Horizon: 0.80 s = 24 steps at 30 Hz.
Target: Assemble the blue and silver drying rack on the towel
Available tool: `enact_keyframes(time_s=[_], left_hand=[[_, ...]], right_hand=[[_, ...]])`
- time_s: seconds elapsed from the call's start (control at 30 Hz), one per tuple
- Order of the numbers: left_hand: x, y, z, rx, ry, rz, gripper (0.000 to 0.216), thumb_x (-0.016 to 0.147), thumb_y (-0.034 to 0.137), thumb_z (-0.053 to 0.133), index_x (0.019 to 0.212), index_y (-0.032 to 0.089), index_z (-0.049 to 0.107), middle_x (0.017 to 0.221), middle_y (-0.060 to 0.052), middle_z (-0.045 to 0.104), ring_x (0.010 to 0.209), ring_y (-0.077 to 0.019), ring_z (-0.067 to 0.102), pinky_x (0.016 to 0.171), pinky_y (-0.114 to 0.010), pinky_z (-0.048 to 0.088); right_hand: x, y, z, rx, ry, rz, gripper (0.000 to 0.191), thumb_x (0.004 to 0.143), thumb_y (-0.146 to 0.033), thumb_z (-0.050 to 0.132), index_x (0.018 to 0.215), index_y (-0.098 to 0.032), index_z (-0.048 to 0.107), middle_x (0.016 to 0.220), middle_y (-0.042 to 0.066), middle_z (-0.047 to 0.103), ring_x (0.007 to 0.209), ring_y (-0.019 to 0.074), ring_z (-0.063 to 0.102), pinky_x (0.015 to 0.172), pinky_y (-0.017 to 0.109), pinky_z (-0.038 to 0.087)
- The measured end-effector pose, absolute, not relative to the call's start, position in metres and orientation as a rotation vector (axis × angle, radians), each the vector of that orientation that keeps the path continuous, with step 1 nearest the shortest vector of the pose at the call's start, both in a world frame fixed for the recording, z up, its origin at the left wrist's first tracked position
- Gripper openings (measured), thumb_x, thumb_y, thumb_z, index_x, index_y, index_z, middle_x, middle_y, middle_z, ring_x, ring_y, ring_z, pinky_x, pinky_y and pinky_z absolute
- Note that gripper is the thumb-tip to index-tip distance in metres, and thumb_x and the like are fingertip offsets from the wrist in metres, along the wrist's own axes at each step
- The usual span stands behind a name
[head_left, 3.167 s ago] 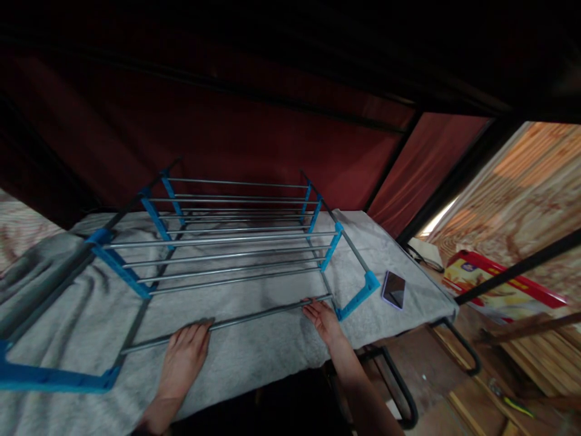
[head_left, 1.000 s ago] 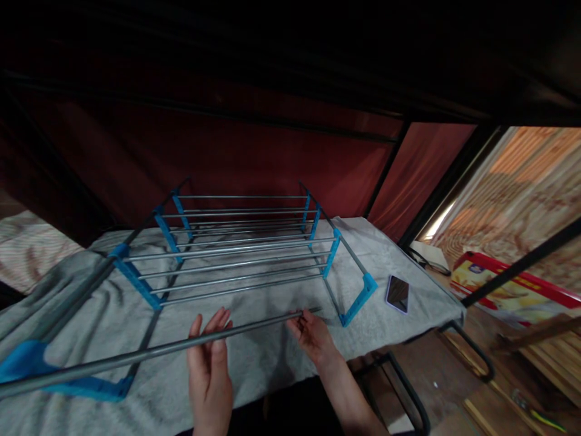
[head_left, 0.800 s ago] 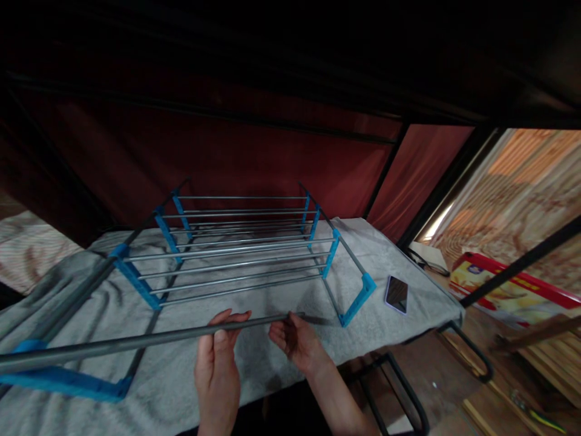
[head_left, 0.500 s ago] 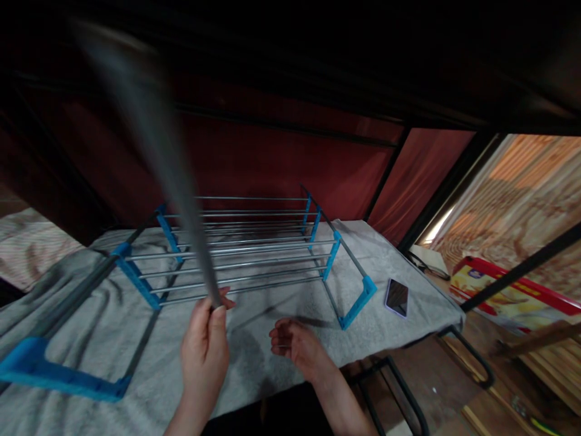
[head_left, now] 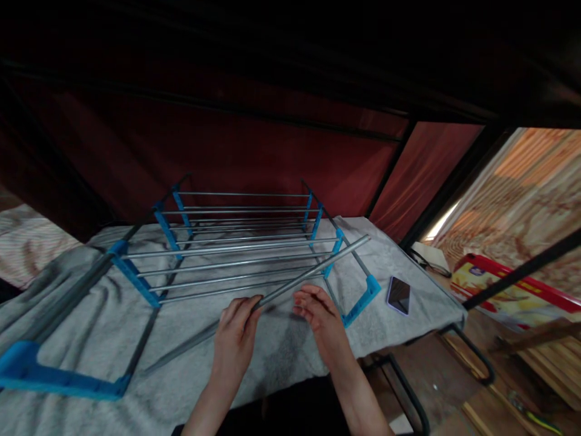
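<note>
My left hand (head_left: pixel 238 330) is wrapped round a loose grey metal tube (head_left: pixel 308 274) near its middle. The tube slants from the lower left up to the right, in front of a rack (head_left: pixel 240 263) of grey rods and blue plastic brackets. My right hand (head_left: pixel 320 312) is just below the tube's right half, fingers curled loosely and apart, with nothing in them. At the near end of the rack, the left blue bracket (head_left: pixel 63 378) and the right blue bracket (head_left: pixel 363 300) have no rods between them.
The rack lies on a grey blanket (head_left: pixel 181 399). A phone (head_left: pixel 399 295) rests at the blanket's right. Beyond the edge are black metal bars (head_left: pixel 403 387), a red and yellow box (head_left: pixel 512 290) and wooden pieces (head_left: pixel 554 363). Dark red panels (head_left: pixel 263 151) stand behind.
The tube has swung down from pointing up toward the camera to a slanted, nearly level position. Both hands have shifted right, and my right hand has risen closer to the tube.
</note>
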<state>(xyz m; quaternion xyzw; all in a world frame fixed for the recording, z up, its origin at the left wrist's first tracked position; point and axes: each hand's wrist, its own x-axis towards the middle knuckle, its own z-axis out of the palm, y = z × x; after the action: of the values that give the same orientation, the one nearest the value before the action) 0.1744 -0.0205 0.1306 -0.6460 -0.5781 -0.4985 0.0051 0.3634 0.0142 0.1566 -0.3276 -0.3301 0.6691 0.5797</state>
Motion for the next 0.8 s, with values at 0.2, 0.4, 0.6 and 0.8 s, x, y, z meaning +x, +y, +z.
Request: enact_keyframes(time_s=[0.2,0.4,0.6,0.8], left_hand=[[0.181,-0.013,0.124,-2.100,-1.723,-1.394,0.025,0.098,0.033,0.053,0.117,0.024,0.066,0.101,-0.004,0.067,0.093,-0.0191,0.062,0.083,-0.033,0.048],[0.189,-0.006,0.120,-2.144,-1.688,-1.350,0.026,0.098,0.032,0.052,0.119,0.024,0.065,0.103,-0.005,0.066,0.093,-0.0200,0.061,0.085,-0.034,0.048],[0.193,0.000,0.118,-2.153,-1.598,-1.307,0.026,0.097,0.028,0.054,0.120,0.023,0.064,0.103,-0.005,0.068,0.095,-0.0199,0.063,0.086,-0.033,0.048],[0.179,0.005,0.112,-2.099,-1.595,-1.208,0.023,0.097,0.028,0.053,0.117,0.022,0.064,0.103,-0.006,0.068,0.094,-0.0213,0.063,0.086,-0.035,0.047]], right_hand=[[0.364,0.019,0.172,-0.725,-0.747,1.447,0.028,0.074,-0.030,0.080,0.102,-0.026,0.073,0.104,0.003,0.074,0.102,0.0199,0.067,0.088,0.035,0.055],[0.384,0.026,0.184,-0.738,-0.729,1.334,0.023,0.074,-0.033,0.081,0.094,-0.024,0.073,0.095,0.002,0.075,0.093,0.0179,0.069,0.083,0.032,0.056],[0.400,0.032,0.190,-0.766,-0.774,1.281,0.025,0.072,-0.036,0.083,0.092,-0.024,0.073,0.089,0.001,0.075,0.089,0.0175,0.069,0.083,0.033,0.056],[0.405,0.035,0.190,-0.771,-0.795,1.247,0.025,0.073,-0.038,0.081,0.093,-0.026,0.072,0.089,0.000,0.075,0.090,0.0198,0.069,0.086,0.039,0.057]])
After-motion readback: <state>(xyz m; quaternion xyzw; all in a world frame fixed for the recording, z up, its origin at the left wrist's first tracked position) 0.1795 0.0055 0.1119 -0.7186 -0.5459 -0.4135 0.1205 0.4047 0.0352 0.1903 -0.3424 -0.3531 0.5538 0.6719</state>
